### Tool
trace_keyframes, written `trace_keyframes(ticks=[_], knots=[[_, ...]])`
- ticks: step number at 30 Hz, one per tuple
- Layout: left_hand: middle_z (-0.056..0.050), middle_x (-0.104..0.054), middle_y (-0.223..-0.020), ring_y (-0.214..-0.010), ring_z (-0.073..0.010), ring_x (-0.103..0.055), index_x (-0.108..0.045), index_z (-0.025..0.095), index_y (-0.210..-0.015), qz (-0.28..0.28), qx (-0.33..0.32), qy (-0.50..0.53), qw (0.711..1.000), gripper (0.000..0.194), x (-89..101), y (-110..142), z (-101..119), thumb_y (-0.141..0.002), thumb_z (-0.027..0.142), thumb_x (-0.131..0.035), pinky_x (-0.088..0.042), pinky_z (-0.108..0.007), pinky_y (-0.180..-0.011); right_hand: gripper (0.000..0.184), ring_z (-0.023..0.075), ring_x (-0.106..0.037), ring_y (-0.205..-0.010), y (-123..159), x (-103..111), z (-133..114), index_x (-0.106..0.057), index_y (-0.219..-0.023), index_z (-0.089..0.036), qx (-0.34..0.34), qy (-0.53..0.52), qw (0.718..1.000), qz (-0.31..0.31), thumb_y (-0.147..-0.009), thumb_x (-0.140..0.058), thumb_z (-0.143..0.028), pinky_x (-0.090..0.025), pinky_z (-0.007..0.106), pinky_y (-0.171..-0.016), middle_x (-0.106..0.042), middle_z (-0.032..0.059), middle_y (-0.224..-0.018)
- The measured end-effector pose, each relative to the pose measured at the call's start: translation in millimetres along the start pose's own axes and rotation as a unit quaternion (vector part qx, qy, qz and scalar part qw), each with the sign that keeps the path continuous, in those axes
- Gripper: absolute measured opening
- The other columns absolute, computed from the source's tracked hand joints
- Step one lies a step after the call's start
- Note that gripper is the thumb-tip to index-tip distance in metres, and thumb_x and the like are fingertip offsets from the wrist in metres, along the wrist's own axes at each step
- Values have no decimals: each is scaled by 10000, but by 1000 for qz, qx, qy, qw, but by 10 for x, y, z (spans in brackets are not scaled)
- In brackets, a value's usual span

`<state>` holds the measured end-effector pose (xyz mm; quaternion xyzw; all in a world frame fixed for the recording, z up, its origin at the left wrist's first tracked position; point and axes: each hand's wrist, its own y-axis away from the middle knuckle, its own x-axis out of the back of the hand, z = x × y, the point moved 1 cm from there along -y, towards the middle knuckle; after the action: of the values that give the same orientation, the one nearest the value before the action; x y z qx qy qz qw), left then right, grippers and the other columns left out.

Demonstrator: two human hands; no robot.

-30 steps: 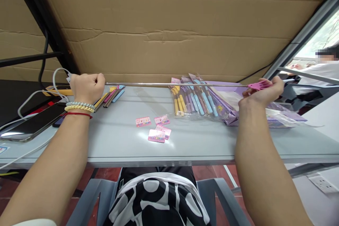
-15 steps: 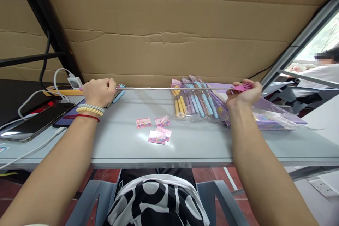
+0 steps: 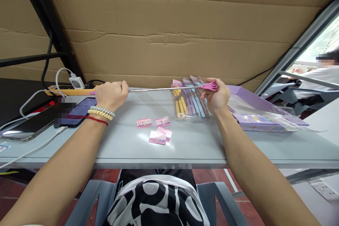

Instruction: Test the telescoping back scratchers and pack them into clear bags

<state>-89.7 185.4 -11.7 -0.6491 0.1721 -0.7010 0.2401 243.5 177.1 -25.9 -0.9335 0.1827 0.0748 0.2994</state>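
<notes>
A telescopic back scratcher [image 3: 164,89] with a thin metal rod and a pink claw-shaped head spans the space above the table. My left hand [image 3: 112,95] is closed around its handle end, and a bit of pink grip sticks out to the left. At the other end, my right hand [image 3: 217,96] holds the pink head between thumb and fingers. Just behind and below the rod lie bagged back scratchers [image 3: 186,102] with yellow, purple and blue handles. Several small pink printed cards [image 3: 157,137] lie on the table between my forearms.
At the left are a phone [image 3: 79,113], a dark tablet-like device [image 3: 31,123], white cables and a charger [image 3: 76,81]. A purple box [image 3: 261,123] with clear plastic stands at the right. Cardboard [image 3: 169,24] walls the back. Another person [image 3: 321,79] sits beyond the frame at far right.
My hands have come closer together, and the visible rod is shorter. My left hand moved right; my right hand moved left, away from the purple box, still holding the head.
</notes>
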Motion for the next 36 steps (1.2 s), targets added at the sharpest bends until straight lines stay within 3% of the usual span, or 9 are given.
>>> trace_keyframes(ticks=[6,10,18,23,26,31,36], knots=[[-168,-703,-763,-739,-312,-649,-738,150,-784,-27,-29,8,999,590,40,111,197,-904,378,-207,-348,-347,-604,456,131,-514,-351,272,-280,20,-453,-959,-220,-40,12,989,-145,-773,-504,-633,-327,251,-359,-621,-31,-563],[-160,-698,-746,-764,-325,-658,-733,155,-782,-36,-67,22,997,619,63,205,355,-922,395,-180,-350,-346,-600,528,118,-509,-364,500,-470,71,-387,-1059,-224,-92,38,966,-238,-798,-471,-675,-300,238,-359,-659,-21,-627],[-155,-687,-700,-710,-304,-663,-719,151,-819,-41,-145,46,987,678,-2,385,592,-951,456,-129,-345,-341,-579,575,115,-524,-564,824,-646,187,-311,-1240,-204,-66,111,925,-358,-833,-582,-507,-399,257,-518,-591,-25,-711],[-129,-686,-702,-681,-270,-654,-681,163,-839,-36,-168,65,983,629,-6,426,625,-958,471,-147,-312,-320,-550,529,108,-497,-557,805,-680,129,-363,-1174,-228,-51,93,941,-322,-799,-628,-492,-383,255,-514,-506,-53,-671],[-93,-696,-773,-698,-221,-644,-646,183,-937,-16,-231,107,967,528,-21,461,649,-968,443,-187,-289,-299,-535,461,89,-447,-483,754,-701,82,-400,-1075,-227,-56,73,957,-275,-804,-590,-549,-341,238,-470,-505,-68,-601],[-77,-678,-881,-687,-189,-616,-640,231,-1005,10,-309,114,944,480,-88,504,673,-975,451,-214,-241,-302,-505,443,75,-366,-395,696,-702,79,-434,-995,-229,-54,58,964,-252,-806,-539,-616,-285,229,-416,-512,-74,-523],[-76,-673,-859,-658,-190,-604,-646,231,-997,4,-317,103,943,472,-99,492,680,-979,439,-223,-219,-309,-493,393,96,-449,-463,694,-677,134,-499,-949,-216,-1,105,976,-191,-851,-495,-596,-315,237,-437,-552,-23,-591]])
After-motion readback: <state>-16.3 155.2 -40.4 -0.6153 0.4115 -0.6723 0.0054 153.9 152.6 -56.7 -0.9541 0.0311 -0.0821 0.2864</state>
